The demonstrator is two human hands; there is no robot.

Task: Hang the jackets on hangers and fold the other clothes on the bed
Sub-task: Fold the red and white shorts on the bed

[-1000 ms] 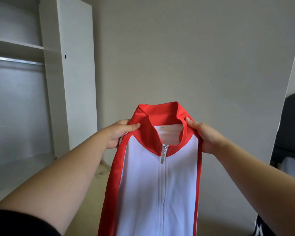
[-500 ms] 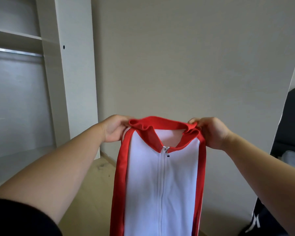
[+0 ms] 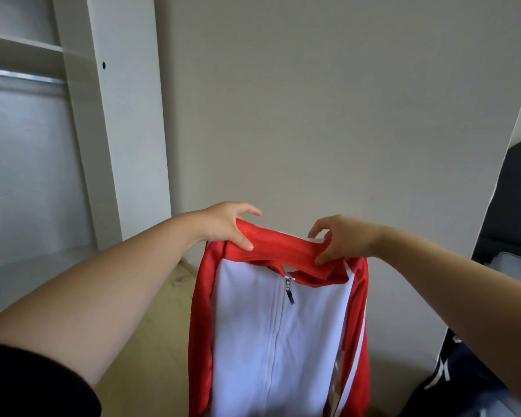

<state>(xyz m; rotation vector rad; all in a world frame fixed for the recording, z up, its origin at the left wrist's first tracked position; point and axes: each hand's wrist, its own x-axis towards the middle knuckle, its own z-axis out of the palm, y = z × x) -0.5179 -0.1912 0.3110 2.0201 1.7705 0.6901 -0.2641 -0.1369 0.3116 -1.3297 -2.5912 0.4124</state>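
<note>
A red and white zip-up jacket (image 3: 277, 341) hangs in front of me, zipped to the neck, with red sleeves down both sides. My left hand (image 3: 227, 225) pinches the folded-down red collar at its left end between thumb and fingers. My right hand (image 3: 342, 240) pinches the collar at its right end. The jacket's lower part runs out of view at the bottom. No hanger is in view.
An open white wardrobe (image 3: 109, 121) with a shelf and a metal hanging rail (image 3: 21, 76) stands at the left. A plain wall is ahead. A dark headboard (image 3: 512, 200) and the bed's corner are at the right, with dark clothing (image 3: 451, 383) at the lower right.
The upright collar has been folded down and flattened. Both hands have shifted from the jacket's shoulders onto the collar's top edge, closer together.
</note>
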